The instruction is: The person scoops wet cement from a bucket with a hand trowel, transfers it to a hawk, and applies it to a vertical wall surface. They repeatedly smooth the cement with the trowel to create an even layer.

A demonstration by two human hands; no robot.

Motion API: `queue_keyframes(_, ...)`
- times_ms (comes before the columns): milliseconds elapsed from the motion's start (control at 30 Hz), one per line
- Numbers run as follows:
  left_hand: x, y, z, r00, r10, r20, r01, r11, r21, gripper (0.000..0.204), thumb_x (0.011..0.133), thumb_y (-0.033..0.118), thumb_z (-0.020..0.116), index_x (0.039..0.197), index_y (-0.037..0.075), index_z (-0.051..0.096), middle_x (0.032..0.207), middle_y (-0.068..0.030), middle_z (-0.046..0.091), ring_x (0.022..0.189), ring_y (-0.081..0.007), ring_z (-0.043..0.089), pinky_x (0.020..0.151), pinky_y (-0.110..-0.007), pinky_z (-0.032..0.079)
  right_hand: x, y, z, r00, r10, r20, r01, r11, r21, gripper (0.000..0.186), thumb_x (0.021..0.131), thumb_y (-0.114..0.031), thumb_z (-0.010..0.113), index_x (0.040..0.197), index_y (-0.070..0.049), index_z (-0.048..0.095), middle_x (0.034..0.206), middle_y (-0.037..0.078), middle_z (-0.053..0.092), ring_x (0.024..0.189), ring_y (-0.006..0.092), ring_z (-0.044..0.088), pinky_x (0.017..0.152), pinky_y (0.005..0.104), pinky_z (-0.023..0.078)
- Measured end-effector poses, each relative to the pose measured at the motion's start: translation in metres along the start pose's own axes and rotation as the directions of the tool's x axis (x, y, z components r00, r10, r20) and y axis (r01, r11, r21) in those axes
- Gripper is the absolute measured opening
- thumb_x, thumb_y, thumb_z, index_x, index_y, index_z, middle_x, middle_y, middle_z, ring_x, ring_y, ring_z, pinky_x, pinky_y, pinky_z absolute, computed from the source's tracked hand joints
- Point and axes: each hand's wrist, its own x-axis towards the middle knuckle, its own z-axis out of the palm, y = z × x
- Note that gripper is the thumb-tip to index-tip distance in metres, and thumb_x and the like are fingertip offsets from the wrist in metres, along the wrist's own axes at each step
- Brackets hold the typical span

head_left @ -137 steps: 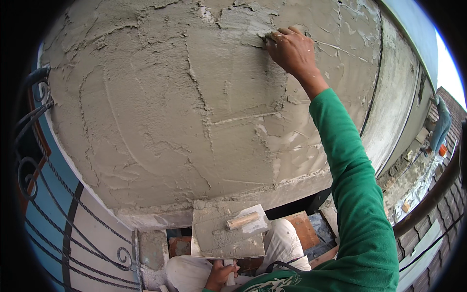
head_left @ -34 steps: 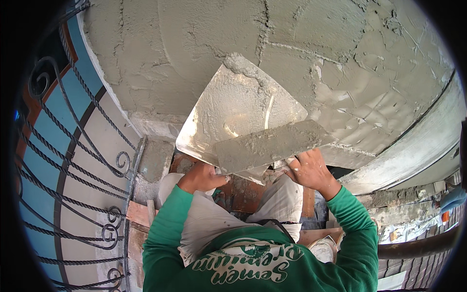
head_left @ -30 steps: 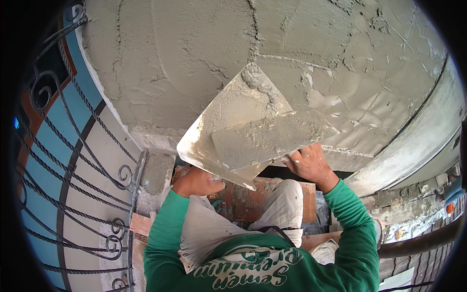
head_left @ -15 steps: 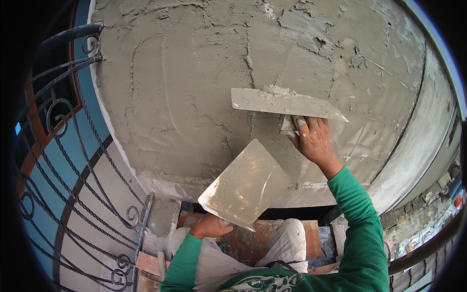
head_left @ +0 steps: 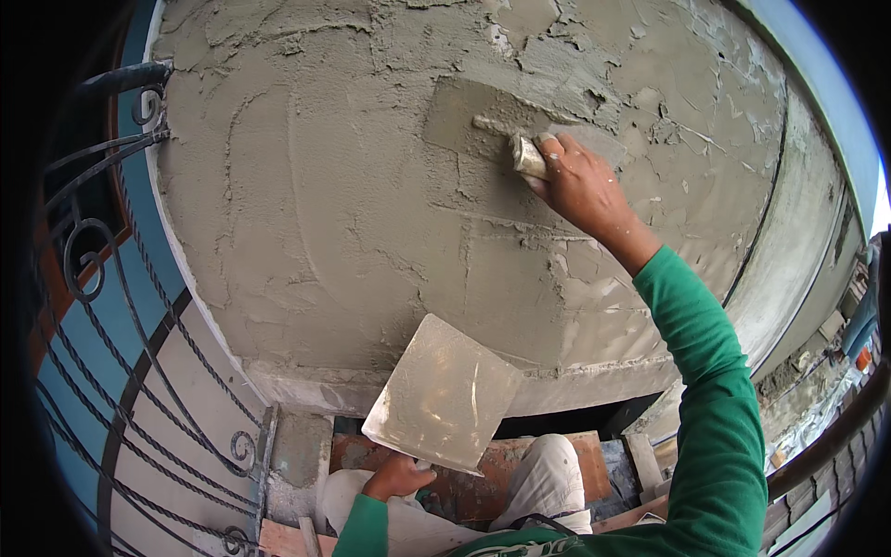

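Note:
A broad wall (head_left: 325, 213) of rough grey wet plaster fills the middle of the view. High on it, my right hand (head_left: 566, 186) is closed on the pale handle of a flat rectangular trowel (head_left: 459, 111), whose blade lies against the plaster with a dark smooth patch around it. Low in the middle, my left hand (head_left: 399, 476) grips a square metal hawk (head_left: 445, 395) from beneath, near my white-trousered legs (head_left: 543, 487). The hawk's top carries a thin grey smear and pale scratches. My left fingers are partly hidden under the plate.
A black twisted-iron railing (head_left: 172, 390) stands at the left before a blue wall. Boards (head_left: 589, 459) lie around my legs below. At the right are a dark pipe (head_left: 826, 436), roof tiles and another person's blue-clad figure (head_left: 861, 325), partly cut off, near a small orange container (head_left: 863, 358).
My right hand has lifted the trowel off the hawk with mortar on it and moved it up onto the wall. The hawk has dropped lower in view and now holds only a smear.

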Motion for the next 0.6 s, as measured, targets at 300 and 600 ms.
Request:
queue_keyframes(300,0.016,-0.003,0.016,0.999,0.007,-0.037,-0.007,1.000,0.007,0.067,0.072,0.042,0.083,0.126,0.006,0.068,0.112,-0.0230,0.073,0.106,-0.0411,0.070,0.091,-0.046,0.055,0.121,0.063,-0.030,0.964,-0.042,-0.261,0.026,0.998,-0.064,0.037,0.096,-0.035,0.071,0.115,-0.003,0.064,0.096,0.021,0.073,0.091,0.0400,0.071,0.079,0.0490,0.056)
queue_keyframes(600,0.006,-0.007,0.023,0.999,0.043,-0.031,-0.043,0.999,0.011,0.063,0.073,0.035,0.084,0.125,0.003,0.068,0.105,-0.0198,0.075,0.097,-0.0353,0.072,0.088,-0.042,0.055,0.155,0.123,-0.066,0.995,0.083,0.046,-0.081,0.995,-0.054,0.038,0.098,-0.035,0.070,0.119,-0.003,0.068,0.099,0.021,0.074,0.091,0.0382,0.072,0.084,0.0471,0.055)
